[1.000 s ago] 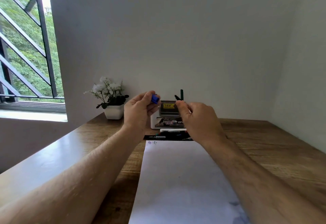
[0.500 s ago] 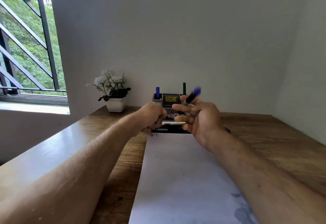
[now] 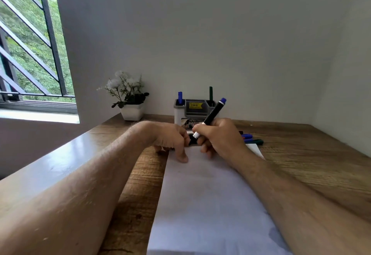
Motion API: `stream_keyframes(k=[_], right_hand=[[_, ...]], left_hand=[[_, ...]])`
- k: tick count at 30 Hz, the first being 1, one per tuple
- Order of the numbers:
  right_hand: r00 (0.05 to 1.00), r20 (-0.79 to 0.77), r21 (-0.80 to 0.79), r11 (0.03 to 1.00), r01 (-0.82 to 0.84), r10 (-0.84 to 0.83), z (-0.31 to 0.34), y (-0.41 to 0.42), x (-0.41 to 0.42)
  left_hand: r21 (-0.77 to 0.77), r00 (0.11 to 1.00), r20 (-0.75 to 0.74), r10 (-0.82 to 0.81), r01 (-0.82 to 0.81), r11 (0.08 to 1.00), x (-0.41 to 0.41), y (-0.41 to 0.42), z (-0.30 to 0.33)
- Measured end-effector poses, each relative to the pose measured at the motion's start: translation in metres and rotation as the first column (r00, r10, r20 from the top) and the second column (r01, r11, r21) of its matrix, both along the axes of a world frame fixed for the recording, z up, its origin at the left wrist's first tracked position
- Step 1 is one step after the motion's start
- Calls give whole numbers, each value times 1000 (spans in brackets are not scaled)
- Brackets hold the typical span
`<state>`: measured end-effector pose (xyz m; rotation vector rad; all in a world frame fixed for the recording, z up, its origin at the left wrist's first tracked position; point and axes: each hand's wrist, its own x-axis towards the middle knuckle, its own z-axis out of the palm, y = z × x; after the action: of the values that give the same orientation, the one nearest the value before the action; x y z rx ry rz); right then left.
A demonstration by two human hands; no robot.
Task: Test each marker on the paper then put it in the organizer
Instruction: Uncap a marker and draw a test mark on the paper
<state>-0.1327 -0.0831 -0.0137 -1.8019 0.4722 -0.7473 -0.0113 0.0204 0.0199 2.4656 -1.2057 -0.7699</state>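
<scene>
Now right hand (image 3: 218,138) grips marker (image 3: 212,115) over paper (image 3: 210,194).

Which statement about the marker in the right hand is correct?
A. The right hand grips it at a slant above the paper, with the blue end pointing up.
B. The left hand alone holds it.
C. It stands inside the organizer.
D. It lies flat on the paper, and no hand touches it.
A: the right hand grips the black marker tilted over the far end of the paper, its blue end up in front of the organizer.
</scene>
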Motion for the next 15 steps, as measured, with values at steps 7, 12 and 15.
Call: stream_keyframes(k=[7,12,15], right_hand=[[995,-103,-178,984,-27,8,-1,4,1],[990,-140,-332,942,-43,-4,-1,5,0],[988,-151,-381,922,-65,8,-2,4,0]], left_hand=[[15,999,34,-26,25,1000,-1,-2,1],[11,995,89,-39,38,999,-1,-3,-1],[23,993,108,-43,41,999,-2,-3,0]])
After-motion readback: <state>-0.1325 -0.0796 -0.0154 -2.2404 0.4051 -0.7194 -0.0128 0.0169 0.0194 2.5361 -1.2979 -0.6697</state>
